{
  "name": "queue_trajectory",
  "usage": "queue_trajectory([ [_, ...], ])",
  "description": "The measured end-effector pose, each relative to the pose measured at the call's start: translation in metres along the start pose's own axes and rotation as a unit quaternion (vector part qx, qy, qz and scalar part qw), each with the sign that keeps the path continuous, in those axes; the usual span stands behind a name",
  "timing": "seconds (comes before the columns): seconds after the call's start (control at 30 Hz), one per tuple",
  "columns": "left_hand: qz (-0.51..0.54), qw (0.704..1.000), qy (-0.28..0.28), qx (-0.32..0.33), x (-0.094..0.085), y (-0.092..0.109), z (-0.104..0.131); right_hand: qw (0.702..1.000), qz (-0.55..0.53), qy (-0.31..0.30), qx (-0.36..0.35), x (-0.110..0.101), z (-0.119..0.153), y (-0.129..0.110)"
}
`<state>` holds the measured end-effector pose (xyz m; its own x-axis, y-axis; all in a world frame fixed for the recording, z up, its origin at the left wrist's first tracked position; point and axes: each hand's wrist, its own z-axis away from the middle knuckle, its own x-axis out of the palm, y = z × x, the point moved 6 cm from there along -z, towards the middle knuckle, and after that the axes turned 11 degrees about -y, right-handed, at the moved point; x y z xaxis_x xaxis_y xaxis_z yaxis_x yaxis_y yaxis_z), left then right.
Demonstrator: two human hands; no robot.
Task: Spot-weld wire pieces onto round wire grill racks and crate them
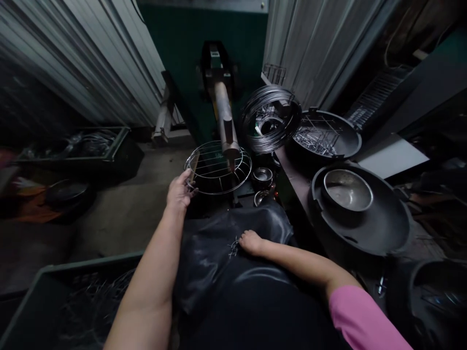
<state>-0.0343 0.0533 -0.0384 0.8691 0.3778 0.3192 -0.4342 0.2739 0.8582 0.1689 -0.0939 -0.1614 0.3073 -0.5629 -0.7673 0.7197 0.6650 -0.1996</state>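
Observation:
A round wire basket (215, 167) of bright metal sits at the machine's electrode arm (226, 121), whose tip reaches down inside its ring. My left hand (178, 190) is closed on the near left of its rim, thumb on top. On the dark apron (207, 243) across my lap lies a small heap of short wire pieces (233, 247). Against this heap rests my right hand (250, 242), its fingers pinched together at the wires. The fingertips are partly hidden, but wire ends stick out beside them.
Right of the machine stands a coil of wire (272, 119). Beyond it are a pan of short metal rods (317, 141) and a large dark pan (390, 228) holding a metal bowl (348, 190). Green bins (45, 270) with wire parts stand at left.

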Motion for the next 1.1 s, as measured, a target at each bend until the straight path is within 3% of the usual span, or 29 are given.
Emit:
queue_trajectory([
  [0.13, 0.011, 1.0, -0.015, 0.016, 0.002, -0.003, 0.007, 0.999, -0.017, -0.025, 0.01, -0.008, 0.002, 0.007],
  [0.3, 0.082, 0.996, 0.012, 0.016, -0.001, -0.03, 0.038, 0.997, -0.048, -0.056, -0.006, -0.018, 0.016, 0.022],
  [0.47, 0.115, 0.993, -0.006, -0.009, -0.007, -0.048, 0.06, 0.985, -0.158, -0.073, -0.012, -0.025, 0.033, 0.039],
  [0.53, 0.113, 0.993, -0.009, -0.028, -0.012, -0.048, 0.06, 0.989, -0.124, -0.084, -0.005, -0.026, 0.033, 0.039],
  [0.7, 0.079, 0.996, 0.018, -0.031, -0.026, -0.033, 0.042, 0.996, 0.01, -0.084, 0.007, -0.025, 0.018, 0.007],
  [0.87, 0.013, 0.999, 0.029, -0.02, -0.027, -0.01, 0.013, 0.993, 0.105, -0.046, -0.001, -0.011, 0.004, -0.031],
  [1.0, -0.026, 0.999, 0.001, -0.023, -0.019, 0.003, -0.012, 0.99, 0.104, -0.087, 0.027, -0.007, -0.001, -0.028],
  [1.1, -0.041, 0.998, -0.023, -0.041, -0.013, 0.007, -0.025, 0.991, 0.076, -0.103, 0.048, -0.021, 0.011, -0.012],
])
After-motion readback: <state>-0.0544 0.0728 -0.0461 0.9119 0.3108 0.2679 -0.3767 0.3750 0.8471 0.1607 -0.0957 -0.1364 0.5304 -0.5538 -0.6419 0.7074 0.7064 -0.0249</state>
